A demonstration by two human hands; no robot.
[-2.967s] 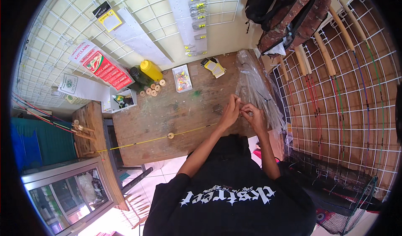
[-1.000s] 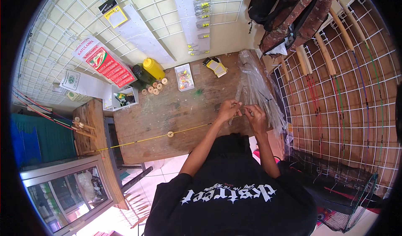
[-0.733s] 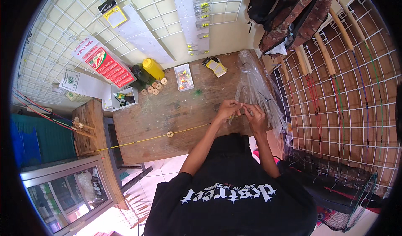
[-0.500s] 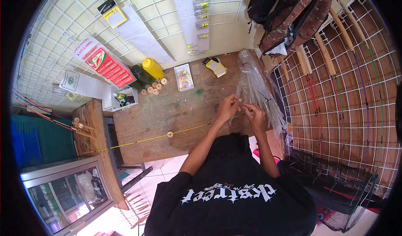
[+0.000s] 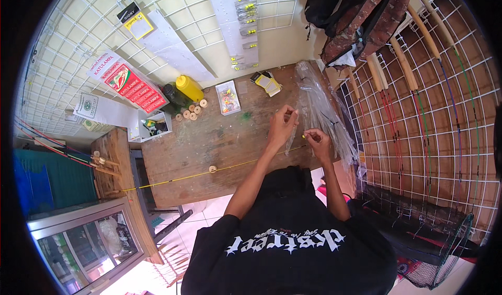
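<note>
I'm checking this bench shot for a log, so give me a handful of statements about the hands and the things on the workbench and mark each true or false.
1. The left hand and the right hand are held close together over the right part of the wooden workbench. True.
2. A long thin yellow rod lies across the bench, running out to the left. True.
3. The yellow bottle is gripped in the left hand. False: it stands alone at the back of the bench, far from both hands.
4. The clear plastic bags lie at the bench's left end. False: they lie at its right end, by the hands.
5. A small clear box sits right of the yellow bottle. True.
</note>
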